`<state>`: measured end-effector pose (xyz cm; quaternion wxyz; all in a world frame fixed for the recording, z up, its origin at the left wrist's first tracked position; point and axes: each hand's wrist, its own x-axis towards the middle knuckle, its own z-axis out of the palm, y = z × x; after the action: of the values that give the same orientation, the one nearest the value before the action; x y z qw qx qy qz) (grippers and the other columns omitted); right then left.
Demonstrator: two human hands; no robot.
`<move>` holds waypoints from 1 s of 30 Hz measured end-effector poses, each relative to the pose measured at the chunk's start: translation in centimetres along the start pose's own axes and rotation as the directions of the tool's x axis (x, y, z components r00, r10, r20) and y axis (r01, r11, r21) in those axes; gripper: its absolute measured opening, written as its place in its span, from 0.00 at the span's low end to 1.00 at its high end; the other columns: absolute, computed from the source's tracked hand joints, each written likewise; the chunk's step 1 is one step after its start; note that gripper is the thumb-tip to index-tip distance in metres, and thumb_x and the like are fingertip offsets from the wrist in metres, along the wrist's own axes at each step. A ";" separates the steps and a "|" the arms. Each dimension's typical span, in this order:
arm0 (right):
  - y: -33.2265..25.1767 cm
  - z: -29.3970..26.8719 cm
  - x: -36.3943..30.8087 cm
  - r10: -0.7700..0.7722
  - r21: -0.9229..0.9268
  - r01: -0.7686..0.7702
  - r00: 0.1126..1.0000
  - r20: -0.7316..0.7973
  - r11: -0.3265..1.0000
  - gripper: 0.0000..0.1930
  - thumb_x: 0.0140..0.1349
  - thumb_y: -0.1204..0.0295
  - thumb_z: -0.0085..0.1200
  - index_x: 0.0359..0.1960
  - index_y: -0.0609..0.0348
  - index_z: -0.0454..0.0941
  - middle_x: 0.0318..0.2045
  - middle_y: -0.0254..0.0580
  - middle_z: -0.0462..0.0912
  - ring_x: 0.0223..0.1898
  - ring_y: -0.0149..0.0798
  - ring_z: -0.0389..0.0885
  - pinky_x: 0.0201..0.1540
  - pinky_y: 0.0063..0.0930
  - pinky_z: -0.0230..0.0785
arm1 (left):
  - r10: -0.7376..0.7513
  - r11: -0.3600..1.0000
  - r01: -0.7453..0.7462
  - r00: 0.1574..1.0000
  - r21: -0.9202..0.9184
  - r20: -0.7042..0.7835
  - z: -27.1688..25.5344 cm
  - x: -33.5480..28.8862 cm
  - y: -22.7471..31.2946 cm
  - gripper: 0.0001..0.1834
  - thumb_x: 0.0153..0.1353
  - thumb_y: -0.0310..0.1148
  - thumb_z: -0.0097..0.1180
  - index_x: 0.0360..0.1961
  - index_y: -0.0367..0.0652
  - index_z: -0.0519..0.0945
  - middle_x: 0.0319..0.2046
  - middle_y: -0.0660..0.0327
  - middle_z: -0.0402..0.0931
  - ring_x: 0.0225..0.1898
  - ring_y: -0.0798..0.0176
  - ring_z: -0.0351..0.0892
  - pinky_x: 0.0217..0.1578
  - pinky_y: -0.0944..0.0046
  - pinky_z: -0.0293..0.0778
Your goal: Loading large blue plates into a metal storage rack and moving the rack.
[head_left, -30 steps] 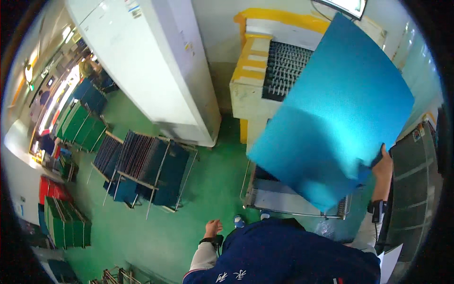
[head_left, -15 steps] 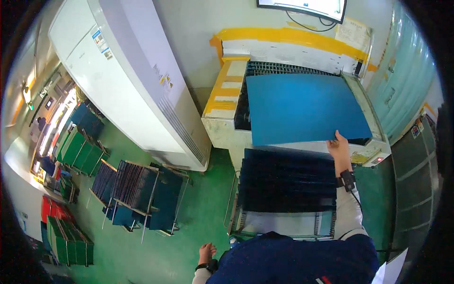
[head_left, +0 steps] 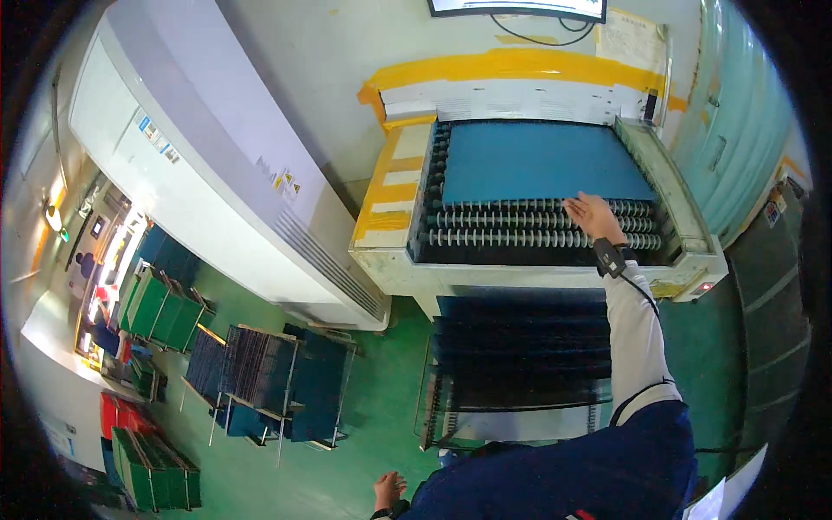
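A flat blue panel (head_left: 546,162) lies on the rollers (head_left: 511,224) of a conveyor machine (head_left: 698,247), toward its far side. Just off the panel's near edge, above the exposed rollers, my right hand (head_left: 595,217) is open with its fingers stretched forward; nothing is in it. Low in the picture my left hand (head_left: 390,490) hangs over the floor, loosely open and holding nothing I can see. Between my body and the machine stands a rack (head_left: 426,407) filled with upright dark blue panels (head_left: 520,351).
A tall white air conditioner (head_left: 208,165) stands left of the machine. Racks with dark panels (head_left: 260,373) and green panels (head_left: 160,308) are on the green floor at left. A monitor (head_left: 520,10) hangs above; strip curtains (head_left: 737,130) hang at right.
The blue panel has moved away from me onto the rollers, baring the near ones. My right hand has let go of its near edge and moved forward.
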<state>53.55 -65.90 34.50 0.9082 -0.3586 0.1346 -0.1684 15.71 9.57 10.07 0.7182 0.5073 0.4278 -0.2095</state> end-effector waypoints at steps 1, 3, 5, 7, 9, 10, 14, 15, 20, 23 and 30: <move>0.1 -0.2 0.5 -0.015 -0.030 0.016 0.999 0.034 0.999 0.11 0.64 0.71 0.49 0.42 0.65 0.68 0.45 0.53 0.77 0.48 0.47 0.77 0.49 0.36 0.72 | 0.002 1.000 -0.002 1.000 0.026 -0.010 0.1 0.2 0.0 0.14 0.59 0.33 0.56 0.42 0.35 0.72 0.26 0.53 0.75 0.23 0.51 0.76 0.22 0.54 0.74; 0.6 0.0 1.4 -0.038 -0.090 0.047 0.994 0.105 0.995 0.10 0.61 0.72 0.53 0.41 0.63 0.71 0.43 0.51 0.78 0.50 0.47 0.76 0.51 0.36 0.71 | 0.006 0.997 -0.003 0.999 0.076 -0.034 0.3 0.8 -0.1 0.15 0.59 0.33 0.57 0.43 0.34 0.72 0.26 0.53 0.75 0.23 0.51 0.77 0.23 0.54 0.75; 0.9 1.0 2.7 -0.009 -0.327 0.013 1.000 0.012 0.945 0.14 0.60 0.70 0.54 0.45 0.63 0.71 0.45 0.51 0.79 0.51 0.49 0.75 0.51 0.38 0.70 | -0.010 0.999 0.010 1.000 0.031 -0.017 0.1 1.0 -0.3 0.14 0.60 0.33 0.56 0.43 0.34 0.73 0.26 0.53 0.75 0.23 0.51 0.77 0.23 0.54 0.75; 0.9 1.7 3.5 -0.144 -0.704 0.068 0.988 -0.048 0.707 0.18 0.59 0.68 0.54 0.50 0.61 0.71 0.46 0.50 0.79 0.52 0.51 0.75 0.52 0.41 0.69 | -0.009 0.999 0.011 0.999 0.045 -0.041 1.1 0.4 0.0 0.14 0.60 0.32 0.56 0.42 0.34 0.73 0.26 0.53 0.75 0.23 0.51 0.76 0.23 0.55 0.74; 0.5 1.5 4.1 -0.388 -0.987 0.111 0.920 0.060 0.112 0.23 0.58 0.64 0.54 0.55 0.57 0.71 0.47 0.48 0.80 0.52 0.54 0.75 0.52 0.45 0.68 | 0.017 0.993 -0.005 0.994 0.116 -0.107 3.2 -1.0 0.9 0.13 0.60 0.32 0.56 0.41 0.34 0.74 0.25 0.53 0.74 0.23 0.51 0.76 0.21 0.57 0.72; 0.7 1.4 4.4 -0.393 -0.993 0.113 0.912 0.118 -0.036 0.24 0.58 0.61 0.53 0.56 0.53 0.71 0.51 0.49 0.76 0.54 0.54 0.73 0.54 0.47 0.66 | 0.015 0.994 -0.006 0.997 0.105 -0.082 3.0 -0.8 0.7 0.13 0.60 0.32 0.56 0.41 0.34 0.73 0.26 0.53 0.75 0.23 0.51 0.76 0.21 0.57 0.72; 2.9 3.1 3.4 -0.319 -0.904 0.055 0.925 0.206 -0.424 0.26 0.59 0.53 0.49 0.59 0.46 0.70 0.61 0.52 0.67 0.61 0.55 0.64 0.61 0.51 0.56 | -0.013 0.997 0.015 0.999 0.070 -0.034 1.3 -0.8 -0.9 0.13 0.60 0.32 0.55 0.42 0.35 0.72 0.26 0.54 0.75 0.21 0.56 0.76 0.20 0.60 0.72; 2.8 3.9 2.5 -0.304 -0.880 0.020 0.935 0.185 -0.475 0.26 0.60 0.52 0.49 0.59 0.46 0.69 0.62 0.52 0.65 0.62 0.56 0.62 0.63 0.51 0.54 | -0.026 0.997 0.027 0.999 0.070 -0.022 1.2 -0.8 -1.0 0.13 0.61 0.32 0.55 0.42 0.35 0.71 0.26 0.55 0.75 0.20 0.58 0.76 0.19 0.62 0.71; 2.4 3.4 4.3 -0.288 -0.880 0.073 0.930 0.230 -0.469 0.27 0.61 0.53 0.47 0.61 0.47 0.66 0.65 0.51 0.61 0.65 0.56 0.57 0.65 0.55 0.49 | -0.041 0.997 0.043 0.999 0.062 -0.033 0.4 0.6 -2.8 0.13 0.61 0.32 0.55 0.42 0.35 0.70 0.26 0.53 0.74 0.20 0.54 0.75 0.18 0.58 0.70; 2.3 3.8 4.9 -0.269 -0.848 0.076 0.930 0.249 -0.524 0.27 0.61 0.53 0.47 0.61 0.47 0.65 0.64 0.51 0.61 0.65 0.56 0.58 0.65 0.55 0.48 | 0.003 0.997 0.002 0.998 0.080 -0.066 0.0 0.8 -3.4 0.14 0.61 0.32 0.55 0.42 0.34 0.70 0.26 0.53 0.75 0.20 0.54 0.76 0.18 0.58 0.70; 2.7 4.3 2.1 -0.298 -0.859 0.105 0.911 0.285 -0.500 0.26 0.63 0.53 0.46 0.61 0.48 0.65 0.64 0.47 0.61 0.66 0.51 0.56 0.65 0.53 0.49 | -0.010 0.988 0.015 0.999 0.151 -0.032 4.8 -3.3 0.0 0.13 0.61 0.31 0.54 0.42 0.33 0.72 0.27 0.56 0.76 0.24 0.58 0.77 0.22 0.63 0.72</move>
<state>57.58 -62.28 35.44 0.1071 -0.9605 0.1879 -0.1751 15.85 4.76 13.36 0.6698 0.5607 0.4248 -0.2378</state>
